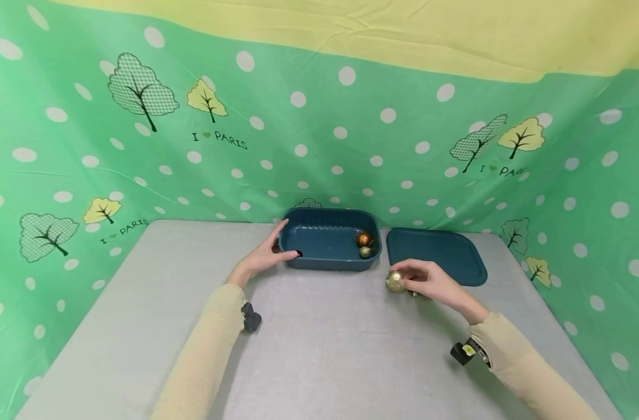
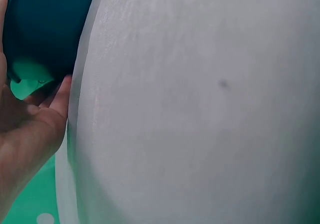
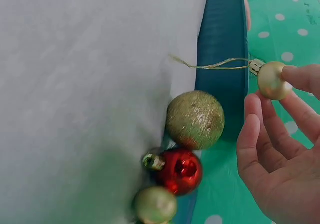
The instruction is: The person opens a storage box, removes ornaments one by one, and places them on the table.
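A dark blue rectangular box (image 1: 330, 264) stands near the back of the table. My left hand (image 1: 259, 259) holds its left end, thumb at the front rim and fingers along the side. Inside, at the right end, lie an orange bauble (image 1: 364, 240) and a small gold one (image 1: 365, 252). A dark red spot shows by the left thumb; its kind is unclear. Right of the box, my right hand (image 1: 432, 283) pinches a small matte gold bauble (image 3: 272, 83) with a string loop. Close by are a glittery gold bauble (image 3: 195, 120), a shiny red one (image 3: 182, 176) and another gold one (image 3: 156, 205).
A dark blue lid (image 1: 445, 251) lies flat to the right of the box, partly behind my right hand. Behind the grey-white tabletop (image 1: 340, 350) hangs a green dotted cloth (image 1: 319, 134), which also runs along both sides.
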A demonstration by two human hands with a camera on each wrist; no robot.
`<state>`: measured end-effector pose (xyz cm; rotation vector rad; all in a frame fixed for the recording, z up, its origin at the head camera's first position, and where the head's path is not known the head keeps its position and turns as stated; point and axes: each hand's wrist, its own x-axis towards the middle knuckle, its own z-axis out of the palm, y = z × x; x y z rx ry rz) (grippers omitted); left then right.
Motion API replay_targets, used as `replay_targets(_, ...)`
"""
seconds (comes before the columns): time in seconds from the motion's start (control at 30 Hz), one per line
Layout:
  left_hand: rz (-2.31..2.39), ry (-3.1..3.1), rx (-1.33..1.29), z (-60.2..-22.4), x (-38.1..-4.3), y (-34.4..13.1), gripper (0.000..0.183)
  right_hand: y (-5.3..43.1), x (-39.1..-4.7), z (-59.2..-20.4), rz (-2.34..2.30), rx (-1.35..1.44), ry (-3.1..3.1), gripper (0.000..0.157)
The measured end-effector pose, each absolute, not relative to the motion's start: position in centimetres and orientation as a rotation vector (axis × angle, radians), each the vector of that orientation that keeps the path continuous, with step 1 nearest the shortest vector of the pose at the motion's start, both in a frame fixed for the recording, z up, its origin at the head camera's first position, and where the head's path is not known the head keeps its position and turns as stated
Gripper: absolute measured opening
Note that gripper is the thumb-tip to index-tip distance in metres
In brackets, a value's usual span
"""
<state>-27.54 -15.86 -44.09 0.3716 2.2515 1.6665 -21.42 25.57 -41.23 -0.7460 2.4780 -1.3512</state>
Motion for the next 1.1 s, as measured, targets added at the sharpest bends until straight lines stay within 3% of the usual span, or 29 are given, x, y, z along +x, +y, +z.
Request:
replay_targets(0.4,1.664,2.257,0.376,-44.2,-27.5,-15.8,0.093,27.9,-20.1,-42.7,-1.398,-0.816,2.523,0.028)
replay_targets(0.73,1.67,2.253,0.383,-44.5,-27.7,-15.9,0.092,29.1,-19.4,-43.8,-1.428,-0.618,2.518,0.026)
replay_targets(1.1,1.666,2.25,0.375,-44.5,-27.8,-15.9,0.091,28.7,-18.9,-44.7,-1.37,-0.712,2.583,0.024)
